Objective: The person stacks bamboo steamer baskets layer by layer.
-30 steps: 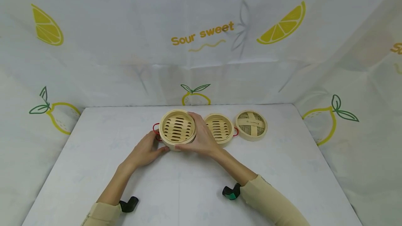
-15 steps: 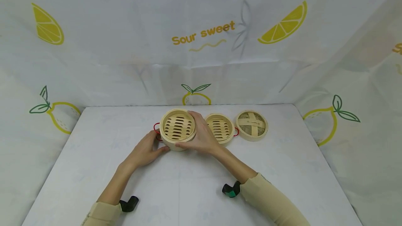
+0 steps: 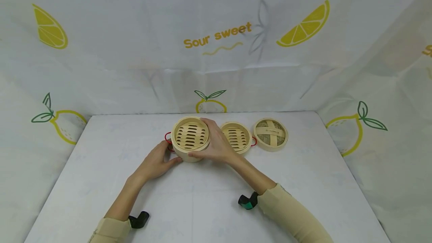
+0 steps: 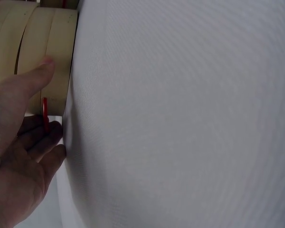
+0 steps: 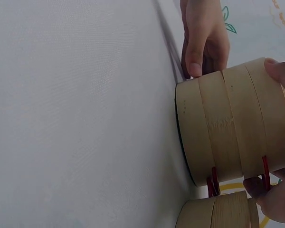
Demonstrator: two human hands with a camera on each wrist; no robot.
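Two round bamboo steamer baskets are stacked left of the table's middle. My right hand (image 3: 217, 143) grips the upper basket (image 3: 190, 138), thumb on the near side and fingers round its right side. Beneath it, the lower basket (image 5: 218, 128) stands upright on the table, and the upper one sits squarely over it in the right wrist view. My left hand (image 3: 156, 162) holds the lower basket at its left, its thumb on the wall and fingers beside a red handle (image 4: 45, 114). The upper basket also has a red handle (image 5: 266, 173), beside my right fingers.
Close on the right stands another slatted bamboo steamer basket (image 3: 236, 138) with a red handle (image 3: 254, 141), partly behind my right hand. Beyond it lies a woven bamboo lid (image 3: 270, 134). A lemon-printed cloth (image 3: 162, 93) rises behind the white table (image 3: 195, 205).
Both hands keep their holds on the stacked baskets. The right hand and the upper basket have shifted only very slightly upward in the head view.
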